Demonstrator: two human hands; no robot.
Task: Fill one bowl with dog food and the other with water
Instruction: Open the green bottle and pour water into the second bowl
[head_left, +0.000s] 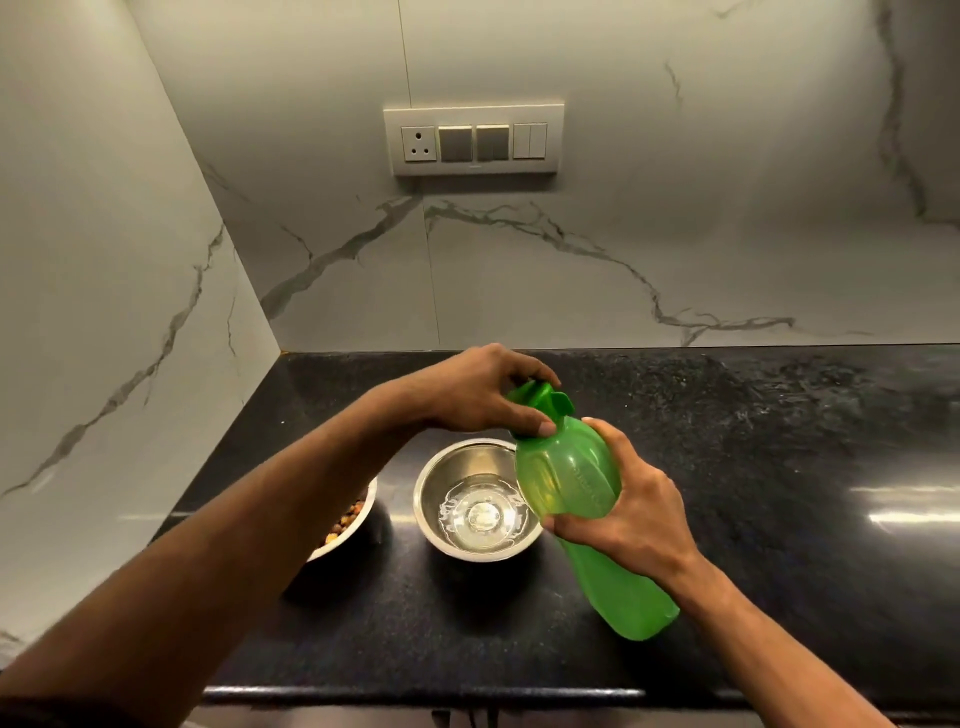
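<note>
On the speckled black stone counter (727, 467) stand two round polished steel bowls: the right one (475, 501) holds clear water, the left one (345, 519), partly hidden by the forearm, holds brown kibble (345, 517). The right hand (618, 512) wraps the translucent green plastic bottle (576, 488), tilted above the water bowl's right edge. The left hand (485, 392) curls over its green cap (540, 397).

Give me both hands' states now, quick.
Left hand: grips the green bottle's cap.
Right hand: holds the green bottle.
</note>
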